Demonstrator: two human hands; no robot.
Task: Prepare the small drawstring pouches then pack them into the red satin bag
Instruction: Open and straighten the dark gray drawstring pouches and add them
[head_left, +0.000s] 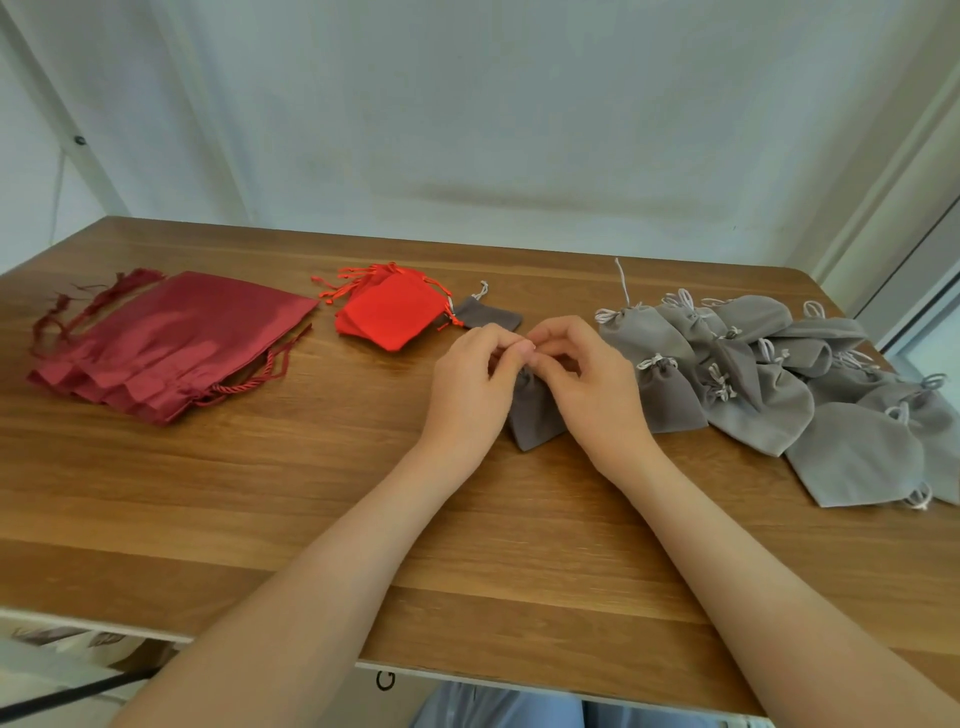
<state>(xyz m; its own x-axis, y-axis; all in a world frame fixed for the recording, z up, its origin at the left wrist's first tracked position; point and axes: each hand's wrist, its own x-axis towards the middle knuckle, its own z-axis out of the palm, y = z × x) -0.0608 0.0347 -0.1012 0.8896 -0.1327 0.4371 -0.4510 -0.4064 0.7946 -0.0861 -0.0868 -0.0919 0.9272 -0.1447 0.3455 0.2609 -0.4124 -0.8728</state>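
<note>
At my wooden table (260, 493), a stack of dark red satin bags (171, 343) lies flat at 9 o'clock from my hands, its tasselled cords trailing off both ends. At 3 o'clock sprawls the grey pile (769, 395), pale grey pouches of several sizes with white cords, heaped over one another. My left hand (472, 384) and right hand (592, 384) meet at the table's middle, fingers curled and fingertips touching, both pinching the top of a dark grey pouch (535, 415). Its body lies on the wood below and between my palms, pointing toward 6 o'clock. Whether its cord is drawn tight, I cannot tell. At 11 o'clock sits a small stack of bright red pouches (389, 317). Just beside them, at 12 o'clock, a spare pouch (491, 317) in dark grey lies flat, its white cord at the far end.
</note>
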